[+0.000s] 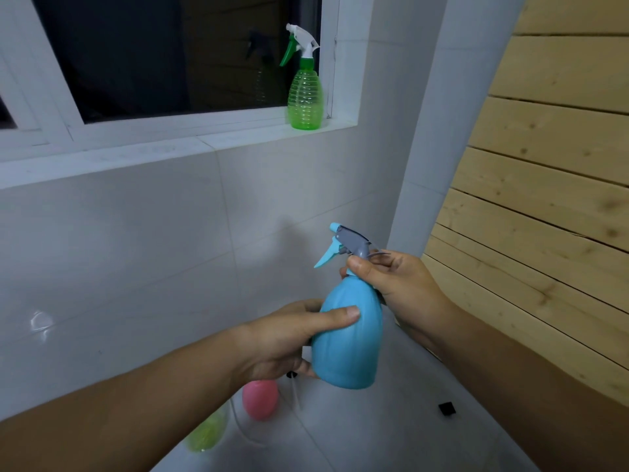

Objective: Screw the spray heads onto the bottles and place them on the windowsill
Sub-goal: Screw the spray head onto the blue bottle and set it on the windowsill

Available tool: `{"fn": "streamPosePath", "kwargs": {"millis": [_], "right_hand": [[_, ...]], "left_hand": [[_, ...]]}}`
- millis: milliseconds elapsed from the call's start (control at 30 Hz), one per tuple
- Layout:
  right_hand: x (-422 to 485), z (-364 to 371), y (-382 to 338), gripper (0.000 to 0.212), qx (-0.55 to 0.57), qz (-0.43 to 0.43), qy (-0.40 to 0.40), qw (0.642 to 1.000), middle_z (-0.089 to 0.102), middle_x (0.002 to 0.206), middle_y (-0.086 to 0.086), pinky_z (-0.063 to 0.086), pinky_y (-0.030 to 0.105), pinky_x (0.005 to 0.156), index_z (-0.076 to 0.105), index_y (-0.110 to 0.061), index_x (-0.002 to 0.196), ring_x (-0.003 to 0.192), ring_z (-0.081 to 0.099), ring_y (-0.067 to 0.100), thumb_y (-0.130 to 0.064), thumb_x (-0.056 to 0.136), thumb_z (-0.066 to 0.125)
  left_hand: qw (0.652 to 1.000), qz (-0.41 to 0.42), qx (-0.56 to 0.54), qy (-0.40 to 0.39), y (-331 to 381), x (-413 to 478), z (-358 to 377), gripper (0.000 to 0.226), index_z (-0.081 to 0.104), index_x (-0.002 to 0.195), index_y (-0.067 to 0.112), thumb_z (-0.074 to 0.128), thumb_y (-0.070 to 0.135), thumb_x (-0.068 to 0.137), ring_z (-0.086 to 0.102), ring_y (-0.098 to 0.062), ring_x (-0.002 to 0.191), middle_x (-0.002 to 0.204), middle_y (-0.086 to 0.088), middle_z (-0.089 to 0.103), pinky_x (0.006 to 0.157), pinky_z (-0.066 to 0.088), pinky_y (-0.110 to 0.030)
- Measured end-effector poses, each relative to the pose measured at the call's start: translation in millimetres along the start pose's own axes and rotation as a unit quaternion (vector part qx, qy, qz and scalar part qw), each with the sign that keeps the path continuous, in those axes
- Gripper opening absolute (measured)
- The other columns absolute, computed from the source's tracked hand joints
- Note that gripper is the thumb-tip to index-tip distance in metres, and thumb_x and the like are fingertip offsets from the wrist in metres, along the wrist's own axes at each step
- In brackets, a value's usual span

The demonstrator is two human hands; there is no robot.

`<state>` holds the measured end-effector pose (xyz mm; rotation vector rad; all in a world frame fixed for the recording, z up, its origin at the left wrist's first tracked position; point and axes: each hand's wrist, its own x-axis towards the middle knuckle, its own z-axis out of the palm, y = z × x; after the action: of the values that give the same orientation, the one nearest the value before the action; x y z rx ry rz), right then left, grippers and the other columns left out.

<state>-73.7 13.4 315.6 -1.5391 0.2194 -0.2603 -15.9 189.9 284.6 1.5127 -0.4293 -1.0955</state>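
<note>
Gripping the blue bottle [347,338] upright, your left hand [286,338] is clamping its belly while your right hand [394,284] is pinching the collar under the spray head [350,243]; the windowsill [218,141] is lying up-left, nearer your left.

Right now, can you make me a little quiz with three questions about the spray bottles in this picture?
1. True or false: the see-through green plastic spray bottle stands upright on the white windowsill.
2. Which hand pinches the neck of the matte blue plastic spray bottle, just under its grey and blue spray head? A) left hand B) right hand
3. Fill in: down on the white surface lies a round ____ bottle with no spray head on it.

Key: 1 true; 2 B; 3 pink
</note>
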Motion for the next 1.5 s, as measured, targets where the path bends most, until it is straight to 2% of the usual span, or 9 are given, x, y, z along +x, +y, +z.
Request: {"fn": "streamPosePath", "kwargs": {"millis": [100, 200, 300, 500, 800, 900, 1033, 1333, 1500], "right_hand": [[-1, -1, 0, 0.018, -0.001, 0.006, 0.007, 1.0, 0.08, 0.091, 0.007, 0.06, 0.027, 0.07, 0.079, -0.015, 0.091, 0.084, 0.077, 0.02, -0.031, 0.083, 0.075], [-1, -1, -2, 0.02, 0.003, 0.006, 0.0, 1.0, 0.079, 0.091, 0.01, 0.06, 0.029, 0.072, 0.078, -0.01, 0.091, 0.083, 0.076, 0.022, -0.029, 0.085, 0.073], [-3, 2, -4, 0.025, -0.006, 0.011, -0.031, 0.999, 0.079, 0.094, 0.011, 0.059, 0.029, 0.073, 0.078, -0.009, 0.092, 0.083, 0.076, 0.021, -0.033, 0.085, 0.073], [-4, 3, -5, 0.024, 0.001, 0.014, -0.073, 0.997, 0.078, 0.099, 0.012, 0.058, 0.033, 0.079, 0.079, -0.013, 0.09, 0.089, 0.074, 0.023, -0.036, 0.086, 0.071], [0, 1, -7, 0.012, -0.04, -0.035, -0.019, 0.998, 0.08, 0.093, 0.005, 0.062, 0.035, 0.078, 0.079, -0.023, 0.09, 0.088, 0.077, 0.022, -0.032, 0.084, 0.074], [1, 2, -8, 0.014, -0.034, -0.027, -0.015, 0.999, 0.08, 0.092, 0.006, 0.062, 0.033, 0.076, 0.079, -0.021, 0.088, 0.086, 0.077, 0.022, -0.033, 0.083, 0.075], [0, -2, -5, 0.018, 0.005, -0.005, -0.044, 0.999, 0.078, 0.097, 0.014, 0.06, 0.038, 0.083, 0.079, -0.012, 0.09, 0.088, 0.074, 0.025, -0.029, 0.086, 0.073], [7, -9, -1, 0.013, 0.006, -0.012, -0.015, 1.0, 0.079, 0.096, 0.012, 0.061, 0.031, 0.081, 0.079, -0.015, 0.09, 0.088, 0.075, 0.022, -0.025, 0.085, 0.074], [12, -2, -3, 0.053, 0.033, -0.012, -0.017, 0.999, 0.075, 0.114, 0.007, 0.055, 0.037, 0.093, 0.07, -0.017, 0.118, 0.105, 0.072, 0.019, -0.046, 0.074, 0.075]], "left_hand": [[1.0, 0.019, 0.007, 0.023, -1, 0, 7, 0.07, 0.074, 0.119, 0.028, 0.084, 0.066, 0.061, 0.078, -0.013, 0.082, 0.099, 0.003, 0.082, 0.055, 0.056, -0.022], [0.999, 0.027, -0.012, 0.014, -1, 1, 7, 0.068, 0.072, 0.125, 0.022, 0.083, 0.056, 0.068, 0.076, -0.028, 0.11, 0.117, -0.008, 0.08, 0.099, 0.06, -0.048], [0.999, 0.037, -0.016, -0.02, -3, -2, 3, 0.071, 0.065, 0.135, 0.017, 0.084, 0.044, 0.072, 0.07, -0.033, 0.123, 0.13, -0.014, 0.075, 0.113, 0.05, -0.055], [0.994, 0.055, -0.026, -0.085, -3, -4, -1, 0.076, 0.067, 0.129, 0.018, 0.095, 0.047, 0.065, 0.076, -0.023, 0.109, 0.12, -0.008, 0.078, 0.09, 0.062, -0.034], [0.988, 0.11, 0.079, 0.071, 4, -1, 11, 0.06, 0.067, 0.122, 0.036, 0.086, 0.053, 0.068, 0.08, -0.017, 0.101, 0.112, 0.004, 0.081, 0.091, 0.066, -0.042], [0.993, 0.104, 0.046, 0.039, 3, -2, 14, 0.053, 0.069, 0.121, 0.038, 0.083, 0.054, 0.073, 0.078, -0.022, 0.108, 0.117, 0.0, 0.08, 0.097, 0.063, -0.046], [0.997, 0.07, -0.015, 0.014, -1, -5, 8, 0.074, 0.056, 0.142, 0.024, 0.077, 0.052, 0.077, 0.068, -0.036, 0.126, 0.136, -0.014, 0.071, 0.113, 0.048, -0.061], [0.989, 0.106, 0.044, 0.096, 3, -2, 10, 0.059, 0.064, 0.124, 0.027, 0.081, 0.054, 0.074, 0.08, -0.023, 0.102, 0.115, -0.005, 0.08, 0.09, 0.065, -0.042], [0.981, 0.13, 0.019, 0.142, 14, 1, -1, 0.067, 0.065, 0.124, 0.027, 0.084, 0.055, 0.067, 0.077, -0.026, 0.108, 0.12, -0.006, 0.078, 0.099, 0.061, -0.048]]}}
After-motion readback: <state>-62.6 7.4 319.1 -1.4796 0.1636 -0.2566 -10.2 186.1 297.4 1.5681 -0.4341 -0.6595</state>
